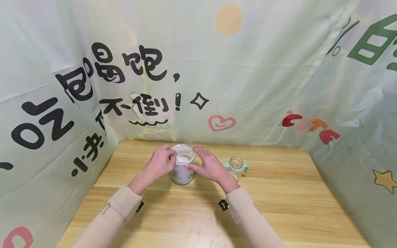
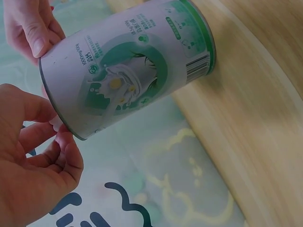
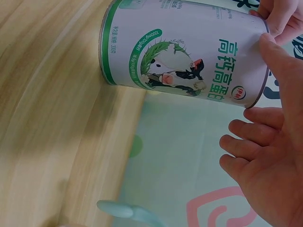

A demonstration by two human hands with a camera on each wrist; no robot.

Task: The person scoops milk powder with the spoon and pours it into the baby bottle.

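An opened milk powder can (image 1: 182, 175) stands upright on the wooden table, white powder (image 1: 183, 159) showing inside. In the right wrist view its label carries a cow picture (image 3: 173, 68). At the can's left rim, my left hand (image 1: 162, 160) pinches a small white piece (image 2: 57, 124); most of it is hidden, so its kind is unclear. My right hand (image 1: 209, 164) holds the can by its top rim from the right, thumb and forefinger spread across it, the other fingers extended beside it. Right of that hand stands a lidless baby bottle (image 1: 236, 162) with mint-green handles.
The wooden table (image 1: 279, 206) meets a printed cloth backdrop (image 1: 257, 86) behind the can. More cloth hangs along the left and right sides. The baby bottle sits close to the right wrist and is partly covered by it.
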